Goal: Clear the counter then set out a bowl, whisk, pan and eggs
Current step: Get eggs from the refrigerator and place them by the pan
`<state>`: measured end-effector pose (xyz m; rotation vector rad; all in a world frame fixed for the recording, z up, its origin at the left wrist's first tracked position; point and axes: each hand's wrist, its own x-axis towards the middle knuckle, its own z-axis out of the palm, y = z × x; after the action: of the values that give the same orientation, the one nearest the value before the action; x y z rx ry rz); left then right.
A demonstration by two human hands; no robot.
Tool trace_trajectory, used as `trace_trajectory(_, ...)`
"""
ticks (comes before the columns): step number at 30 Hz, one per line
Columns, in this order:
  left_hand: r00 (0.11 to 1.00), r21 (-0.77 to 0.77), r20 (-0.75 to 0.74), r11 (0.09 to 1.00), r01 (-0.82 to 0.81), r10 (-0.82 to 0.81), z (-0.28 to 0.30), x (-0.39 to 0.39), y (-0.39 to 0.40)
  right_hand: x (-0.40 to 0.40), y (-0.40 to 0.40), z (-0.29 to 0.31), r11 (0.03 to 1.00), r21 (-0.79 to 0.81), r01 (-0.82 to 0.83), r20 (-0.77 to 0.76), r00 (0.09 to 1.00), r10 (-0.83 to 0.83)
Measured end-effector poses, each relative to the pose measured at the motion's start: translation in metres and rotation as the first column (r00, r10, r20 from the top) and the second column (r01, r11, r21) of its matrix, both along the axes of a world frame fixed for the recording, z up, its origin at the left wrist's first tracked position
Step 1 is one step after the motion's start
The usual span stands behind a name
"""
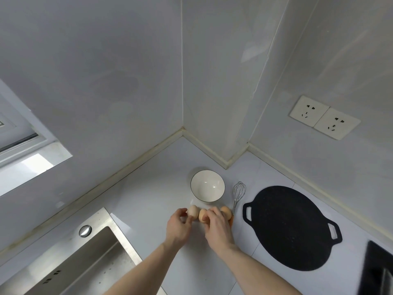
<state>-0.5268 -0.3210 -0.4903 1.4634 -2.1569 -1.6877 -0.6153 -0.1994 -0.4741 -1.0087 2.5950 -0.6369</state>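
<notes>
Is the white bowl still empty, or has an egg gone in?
Empty: the bowl stands upright, its white inside bare; the eggs lie on the counter.

Both hands on a row of three eggs (225, 211) on the table (148, 199): left hand (178, 227) at the pale egg (193, 210), right hand (217, 227) over the middle egg (202, 214). White bowl (207, 186) just behind; whisk (238, 193) and black pan (290, 227) to the right.

Bowl (207, 186) just beyond the hands: glossy white ceramic look, thin dark rim, light glints inside. Whisk (238, 193) beside it: shiny metal wire. Pan (291, 227) to the right of the right hand (217, 227): matt black, finely speckled. Eggs (193, 210) at the fingertips: smooth, matt shells, pale to tan. Counter (148, 194) under the hands: smooth, slightly glossy pale surface. Sink (70, 262) left of the left hand (177, 227): brushed steel.
</notes>
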Motion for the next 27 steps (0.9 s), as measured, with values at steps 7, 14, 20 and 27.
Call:
trace_trajectory(7,0.995,-0.04,0.007,0.994,0.098,-0.098,0.009,0.008,0.001,0.005,0.012,0.013,0.997,0.046,-0.06,0.085,0.995,0.056)
trace_trajectory(14,0.954,-0.104,0.075,0.949,0.297,-0.29,0.026,0.031,-0.006,0.018,0.045,0.034,0.994,0.1,-0.054,0.145,0.989,0.039)
trace_trajectory(20,0.9,-0.263,0.068,0.862,0.433,-0.431,0.062,0.055,0.001,0.035,0.09,0.07,0.999,0.044,0.032,0.144,0.989,-0.038)
trace_trajectory(27,0.822,-0.424,0.033,0.737,0.527,-0.569,0.121,0.065,0.042,0.059,0.148,0.113,0.987,-0.035,0.157,0.139,0.979,-0.151)
